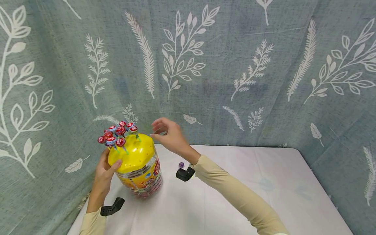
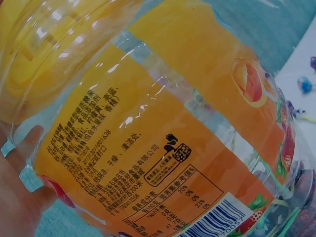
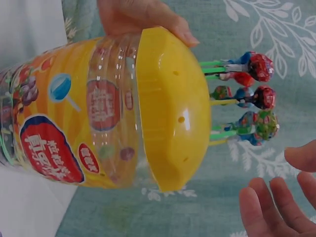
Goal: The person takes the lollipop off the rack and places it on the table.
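A clear plastic candy jar with a yellow-orange label stands tilted on the table's left part. Its domed yellow lid has small holes, and several wrapped lollipops stick up from them by their sticks. My left hand grips the jar's left side at the lid, thumb on the lid's edge; its other fingers are partly hidden behind. Just off the lid's right edge, my right hand is raised with fingers loosely bent and nothing in them. In the right wrist view its fingers are apart from the lollipops.
A loose purple-wrapped lollipop lies on the white-covered table, near the right wrist's black camera. Blue and purple lollipops show past the jar in the left wrist view. A leaf-patterned grey-green curtain hangs around the table.
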Demonstrator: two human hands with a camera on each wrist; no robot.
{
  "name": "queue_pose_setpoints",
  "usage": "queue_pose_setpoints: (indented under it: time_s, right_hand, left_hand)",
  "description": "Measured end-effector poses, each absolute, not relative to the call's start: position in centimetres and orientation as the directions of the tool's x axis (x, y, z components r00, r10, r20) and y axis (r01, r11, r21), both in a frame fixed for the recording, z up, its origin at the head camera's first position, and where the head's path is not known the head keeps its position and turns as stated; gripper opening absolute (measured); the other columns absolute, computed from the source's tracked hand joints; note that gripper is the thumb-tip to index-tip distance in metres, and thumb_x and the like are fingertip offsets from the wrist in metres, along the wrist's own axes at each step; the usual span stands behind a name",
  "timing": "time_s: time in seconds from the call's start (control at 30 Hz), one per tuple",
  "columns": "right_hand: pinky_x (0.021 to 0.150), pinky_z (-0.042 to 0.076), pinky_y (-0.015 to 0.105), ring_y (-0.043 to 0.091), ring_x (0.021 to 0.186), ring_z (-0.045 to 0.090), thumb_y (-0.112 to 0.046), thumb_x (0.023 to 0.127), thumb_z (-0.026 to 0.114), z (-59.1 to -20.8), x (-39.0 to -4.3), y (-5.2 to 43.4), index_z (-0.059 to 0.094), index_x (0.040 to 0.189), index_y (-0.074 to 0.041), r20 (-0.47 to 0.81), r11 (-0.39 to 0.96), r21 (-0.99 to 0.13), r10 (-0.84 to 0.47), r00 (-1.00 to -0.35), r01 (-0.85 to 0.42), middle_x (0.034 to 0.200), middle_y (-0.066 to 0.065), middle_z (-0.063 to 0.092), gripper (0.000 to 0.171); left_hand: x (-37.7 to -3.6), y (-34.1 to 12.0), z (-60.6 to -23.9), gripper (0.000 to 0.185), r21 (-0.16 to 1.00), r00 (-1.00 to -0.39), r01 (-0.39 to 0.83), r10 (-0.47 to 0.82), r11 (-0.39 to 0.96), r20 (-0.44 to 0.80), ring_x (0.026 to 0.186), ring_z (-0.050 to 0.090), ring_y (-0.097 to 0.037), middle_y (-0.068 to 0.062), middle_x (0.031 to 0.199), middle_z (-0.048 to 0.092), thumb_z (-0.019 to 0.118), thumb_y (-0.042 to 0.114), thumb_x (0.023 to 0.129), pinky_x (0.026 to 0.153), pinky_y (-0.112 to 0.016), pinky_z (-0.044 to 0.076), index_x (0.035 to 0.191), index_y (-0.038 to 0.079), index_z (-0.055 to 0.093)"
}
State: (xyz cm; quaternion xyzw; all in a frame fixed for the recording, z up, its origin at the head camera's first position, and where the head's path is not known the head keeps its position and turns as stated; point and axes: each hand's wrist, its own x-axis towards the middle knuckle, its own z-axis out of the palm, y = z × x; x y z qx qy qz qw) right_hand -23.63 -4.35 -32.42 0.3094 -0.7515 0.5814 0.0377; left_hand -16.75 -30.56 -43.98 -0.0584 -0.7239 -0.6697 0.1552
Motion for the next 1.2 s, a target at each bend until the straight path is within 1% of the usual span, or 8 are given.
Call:
queue_pose_setpoints:
  time_s: [0.23,0.43,0.6,0.73,0.83,1.1,1.2]
  right_hand:
    - [0.073,0.051,0.02,0.008,0.085,0.061,-0.01,0.085,0.069,-32.5,-24.0,-6.2,0.058,0.111,-0.014,0.44,0.143,-0.823,-0.453,-0.776,-0.55,0.1,0.0,0.063,0.029]
    - [0.073,0.05,0.017,0.008,0.086,0.061,-0.008,0.085,0.068,-32.8,-24.2,-8.0,0.054,0.117,-0.012,0.462,0.128,-0.808,-0.467,-0.754,-0.575,0.104,0.008,0.063,0.035]
    - [0.071,0.049,0.013,0.005,0.083,0.06,-0.01,0.087,0.067,-33.5,-24.2,-9.3,0.047,0.123,-0.012,0.488,0.141,-0.768,-0.502,-0.714,-0.625,0.101,0.005,0.061,0.041]
    - [0.072,0.048,0.012,0.005,0.08,0.06,-0.004,0.088,0.063,-34.3,-24.5,-9.8,0.049,0.121,-0.011,0.542,0.139,-0.724,-0.493,-0.681,-0.676,0.097,0.005,0.061,0.036]
    - [0.074,0.049,0.015,0.007,0.08,0.061,0.0,0.088,0.061,-34.6,-24.6,-9.9,0.051,0.119,-0.009,0.58,0.121,-0.705,-0.469,-0.667,-0.699,0.093,0.006,0.062,0.034]
    - [0.071,0.052,0.019,0.006,0.08,0.061,0.003,0.088,0.061,-35.0,-24.9,-10.1,0.052,0.115,-0.009,0.619,0.065,-0.71,-0.418,-0.665,-0.701,0.092,0.009,0.064,0.031]
    - [0.069,0.052,0.018,0.007,0.079,0.061,0.004,0.087,0.062,-35.0,-24.7,-10.2,0.053,0.114,-0.008,0.63,0.057,-0.709,-0.395,-0.668,-0.703,0.092,0.01,0.066,0.031]
  left_hand:
    - [-16.7,-30.4,-44.1,0.069,0.954,-0.944,0.288,-0.142,0.085,0.297,0.122,0.038,-0.015,-0.006,0.147,0.03,0.053,0.005,0.092,0.093,-0.011,0.037,0.151,0.02,0.02]
    - [-16.9,-30.4,-43.9,0.068,0.958,-0.946,0.272,-0.154,0.097,0.284,0.123,0.037,-0.014,-0.006,0.147,0.03,0.054,0.007,0.092,0.094,-0.011,0.036,0.15,0.022,0.021]
    - [-16.8,-30.1,-43.9,0.067,0.956,-0.938,0.283,-0.186,0.082,0.294,0.123,0.038,-0.015,-0.006,0.146,0.033,0.055,0.005,0.091,0.096,-0.012,0.036,0.149,0.019,0.024]
    - [-16.9,-29.8,-44.0,0.067,0.952,-0.931,0.299,-0.199,0.063,0.306,0.122,0.039,-0.016,-0.006,0.144,0.035,0.055,0.003,0.09,0.097,-0.013,0.036,0.149,0.018,0.026]
    - [-17.0,-29.7,-44.0,0.067,0.953,-0.933,0.297,-0.193,0.065,0.304,0.122,0.039,-0.016,-0.005,0.144,0.035,0.055,0.003,0.09,0.097,-0.013,0.035,0.149,0.018,0.025]
    - [-16.8,-29.9,-44.0,0.068,0.956,-0.934,0.283,-0.205,0.078,0.293,0.123,0.038,-0.015,-0.005,0.145,0.033,0.055,0.005,0.091,0.097,-0.013,0.035,0.149,0.02,0.024]
    - [-16.7,-29.9,-44.1,0.067,0.957,-0.934,0.281,-0.208,0.073,0.29,0.123,0.038,-0.015,-0.005,0.145,0.034,0.055,0.004,0.09,0.097,-0.013,0.035,0.149,0.02,0.025]
